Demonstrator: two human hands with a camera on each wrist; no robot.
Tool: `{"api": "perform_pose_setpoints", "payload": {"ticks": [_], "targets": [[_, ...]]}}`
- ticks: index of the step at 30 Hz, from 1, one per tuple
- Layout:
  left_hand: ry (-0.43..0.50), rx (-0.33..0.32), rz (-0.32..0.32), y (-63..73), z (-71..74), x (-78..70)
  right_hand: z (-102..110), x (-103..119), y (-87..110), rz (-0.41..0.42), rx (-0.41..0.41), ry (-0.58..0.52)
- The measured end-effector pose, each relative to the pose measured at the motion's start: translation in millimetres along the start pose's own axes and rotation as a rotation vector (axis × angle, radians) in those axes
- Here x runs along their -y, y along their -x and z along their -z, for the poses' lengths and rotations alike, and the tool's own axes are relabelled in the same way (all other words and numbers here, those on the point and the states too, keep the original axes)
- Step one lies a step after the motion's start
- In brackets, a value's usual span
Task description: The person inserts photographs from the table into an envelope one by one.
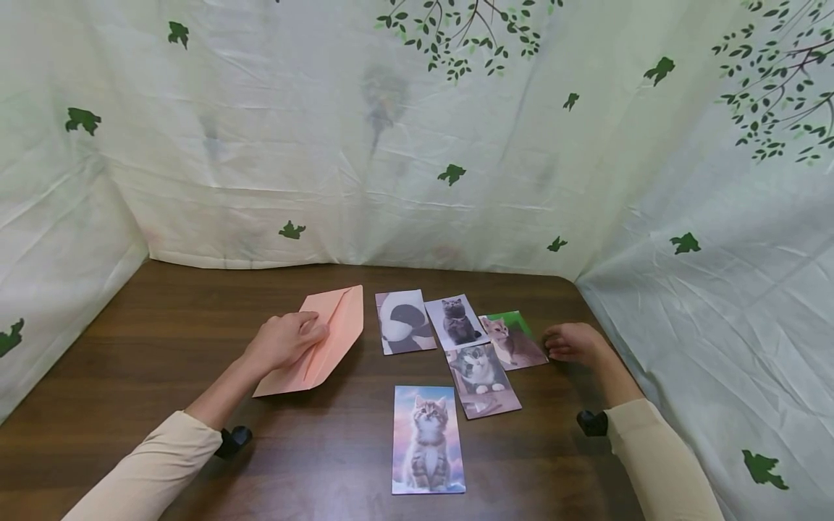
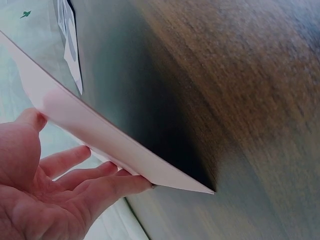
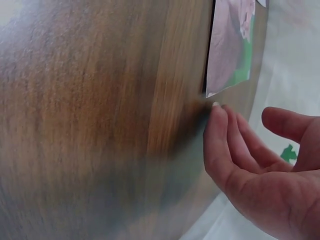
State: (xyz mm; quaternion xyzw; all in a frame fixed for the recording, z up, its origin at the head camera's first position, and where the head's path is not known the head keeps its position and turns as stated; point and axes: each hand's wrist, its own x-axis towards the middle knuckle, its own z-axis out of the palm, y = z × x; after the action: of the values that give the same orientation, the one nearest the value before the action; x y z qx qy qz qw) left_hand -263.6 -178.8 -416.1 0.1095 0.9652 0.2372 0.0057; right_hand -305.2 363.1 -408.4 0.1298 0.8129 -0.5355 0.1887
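My left hand (image 1: 287, 341) grips a peach-coloured envelope (image 1: 342, 322), holding it tilted over the table on the left. In the left wrist view, the thumb and fingertips meet one face of the envelope (image 2: 100, 130). On the right, my right hand (image 1: 573, 341) is beside a photo card of a kitten with a green corner (image 1: 521, 344). Its fingers are loosely bent with nothing between them, and the thumb stands apart in the right wrist view. Whether a fingertip touches that card (image 3: 227, 50) I cannot tell.
A grey cat card (image 1: 459, 322) and a grey-and-white cat card (image 1: 485, 383) overlap near the kitten card. A card with a dark oval (image 1: 407, 322) lies to their left. Nearer me lies a fluffy kitten card (image 1: 428, 441). Leaf-patterned cloth (image 1: 339, 181) hangs behind the brown table (image 1: 313, 463).
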Motion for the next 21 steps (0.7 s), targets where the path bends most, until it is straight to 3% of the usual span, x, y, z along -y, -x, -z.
{"api": "perform_pose_setpoints", "payload": {"ticks": [21], "targets": [[0.000,-0.003,-0.002,1.5,0.5,-3.6,-4.0,0.7,-6.0,-0.031,0.036,0.000]]}}
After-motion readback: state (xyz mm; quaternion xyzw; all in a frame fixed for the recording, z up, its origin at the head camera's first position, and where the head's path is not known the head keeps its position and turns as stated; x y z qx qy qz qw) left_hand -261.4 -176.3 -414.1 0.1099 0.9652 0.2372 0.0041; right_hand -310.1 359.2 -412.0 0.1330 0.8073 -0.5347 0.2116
